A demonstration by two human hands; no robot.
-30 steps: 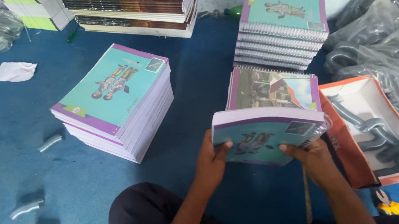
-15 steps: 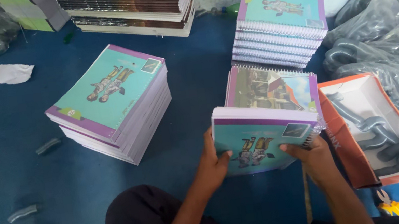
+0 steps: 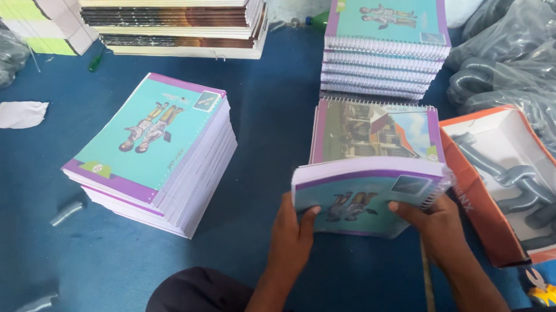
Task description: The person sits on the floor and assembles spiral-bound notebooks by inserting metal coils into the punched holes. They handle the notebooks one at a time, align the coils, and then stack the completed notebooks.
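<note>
Fingers of the left hand (image 3: 293, 231) and right hand (image 3: 435, 217) were closed on a small bundle of notebooks (image 3: 368, 198); edges would best be squared, grip kept even.

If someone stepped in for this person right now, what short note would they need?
Left hand and right hand both grip one spiral notebook, tilted up above the blue floor.
Done: spiral-bound stack at the back; a notebook with a building cover lies just beyond the held one.
The loose teal stack on the left may be what is left.
</note>
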